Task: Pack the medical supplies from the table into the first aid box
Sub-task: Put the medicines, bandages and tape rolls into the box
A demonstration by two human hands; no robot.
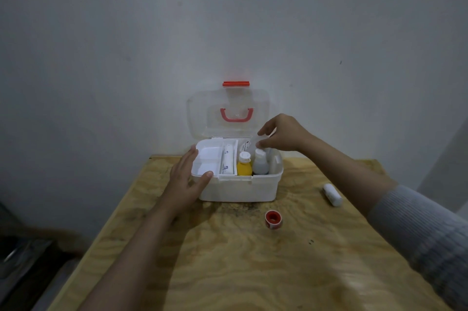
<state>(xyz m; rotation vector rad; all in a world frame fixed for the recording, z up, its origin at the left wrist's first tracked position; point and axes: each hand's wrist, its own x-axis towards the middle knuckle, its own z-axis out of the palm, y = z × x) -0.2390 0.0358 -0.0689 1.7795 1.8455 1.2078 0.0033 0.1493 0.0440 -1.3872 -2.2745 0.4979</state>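
Box mouth open, lid upright behind; bottles crowd right side; near worktop bare.

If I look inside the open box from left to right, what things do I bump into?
Empty white tray → white tube → yellow bottle → white bottle, right under the right hand.

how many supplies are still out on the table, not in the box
2: a red tape roll in front of the first aid box, and a white bottle lying to its right. None looks hidden.
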